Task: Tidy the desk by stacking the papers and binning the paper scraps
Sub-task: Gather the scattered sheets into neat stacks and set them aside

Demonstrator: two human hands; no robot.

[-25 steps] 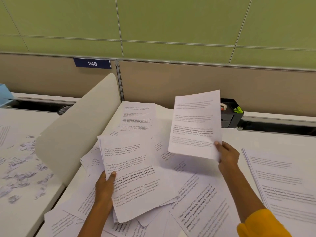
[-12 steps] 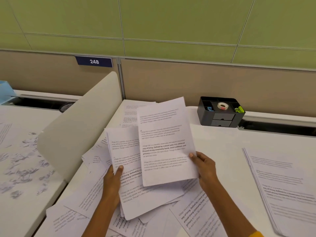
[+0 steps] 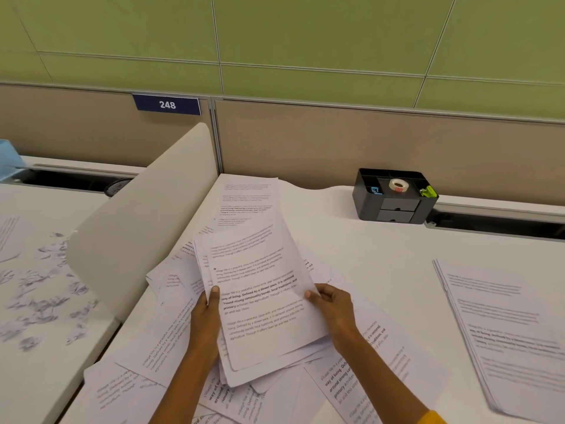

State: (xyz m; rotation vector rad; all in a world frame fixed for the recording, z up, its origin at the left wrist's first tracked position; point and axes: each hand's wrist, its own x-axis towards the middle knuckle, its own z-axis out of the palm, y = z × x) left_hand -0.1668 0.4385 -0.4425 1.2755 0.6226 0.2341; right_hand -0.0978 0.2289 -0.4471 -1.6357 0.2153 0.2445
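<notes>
White printed papers are clasped above the counter in both grips: left hand on one edge, right hand opposite.

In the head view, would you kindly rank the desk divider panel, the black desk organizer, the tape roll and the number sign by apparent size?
1. Desk divider panel, far the largest.
2. Black desk organizer.
3. Number sign; farther from the camera, so this placing is unsure.
4. Tape roll, smallest.
</notes>
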